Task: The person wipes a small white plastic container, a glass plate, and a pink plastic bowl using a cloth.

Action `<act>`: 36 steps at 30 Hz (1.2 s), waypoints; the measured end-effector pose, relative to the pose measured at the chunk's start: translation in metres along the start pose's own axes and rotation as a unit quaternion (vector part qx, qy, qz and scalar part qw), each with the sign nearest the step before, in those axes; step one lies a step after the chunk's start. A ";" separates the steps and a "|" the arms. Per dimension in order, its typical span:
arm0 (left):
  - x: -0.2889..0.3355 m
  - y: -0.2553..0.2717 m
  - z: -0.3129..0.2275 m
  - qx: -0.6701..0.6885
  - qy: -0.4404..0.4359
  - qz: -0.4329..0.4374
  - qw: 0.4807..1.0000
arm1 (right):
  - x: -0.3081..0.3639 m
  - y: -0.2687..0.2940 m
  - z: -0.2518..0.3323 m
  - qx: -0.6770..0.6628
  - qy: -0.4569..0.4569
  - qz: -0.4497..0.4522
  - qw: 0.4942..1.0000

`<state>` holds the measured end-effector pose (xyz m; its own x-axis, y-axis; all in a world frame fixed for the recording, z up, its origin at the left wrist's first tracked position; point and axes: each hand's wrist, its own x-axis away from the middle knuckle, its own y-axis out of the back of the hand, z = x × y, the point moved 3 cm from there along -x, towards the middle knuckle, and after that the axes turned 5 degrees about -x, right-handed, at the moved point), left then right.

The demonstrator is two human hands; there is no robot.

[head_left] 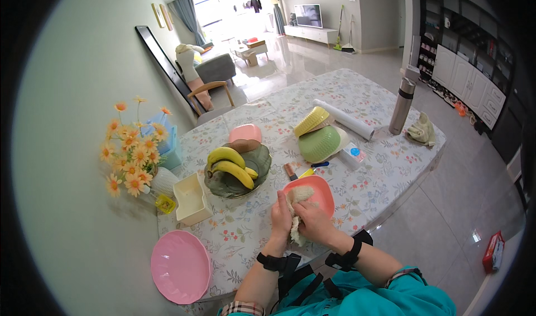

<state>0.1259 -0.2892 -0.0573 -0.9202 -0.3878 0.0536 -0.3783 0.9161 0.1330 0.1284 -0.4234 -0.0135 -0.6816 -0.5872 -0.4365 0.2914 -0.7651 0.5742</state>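
Observation:
Near the table's front edge, my left hand (281, 220) and my right hand (314, 221) are close together with a cream, fluffy cloth (302, 194) bunched between them. My right fingers press into the cloth from the right. My left hand closes on its left side, thumb up, and a length of cloth hangs below. Right behind the hands is a coral-pink square plate (324, 194) with rounded corners, partly covered by cloth and hands. Whether a finger also touches the plate, I cannot tell.
Left of my hands are a glass bowl of bananas (230, 167), a cream box (191, 200) and a pink round tray (181, 267). Beyond lie a green basket (319, 144), a brush (290, 171) and a plastic roll (346, 120). A steel flask (401, 106) stands at right.

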 end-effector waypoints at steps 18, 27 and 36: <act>0.008 0.004 -0.026 -0.004 -0.098 -0.119 0.988 | 0.007 0.008 -0.018 0.123 -0.059 -0.086 0.987; 0.001 0.016 -0.011 0.021 -0.077 -0.128 0.989 | 0.021 -0.001 0.016 0.015 0.091 -0.007 0.996; -0.019 0.021 -0.003 0.145 -0.011 0.042 0.988 | 0.024 0.042 -0.010 0.141 0.216 0.015 0.966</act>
<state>0.1359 -0.2627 -0.0525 -0.9506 -0.3091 0.0298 -0.3097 0.9371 -0.1609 0.1303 -0.4722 -0.0068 -0.3151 -0.7099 -0.6299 0.0716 -0.6796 0.7301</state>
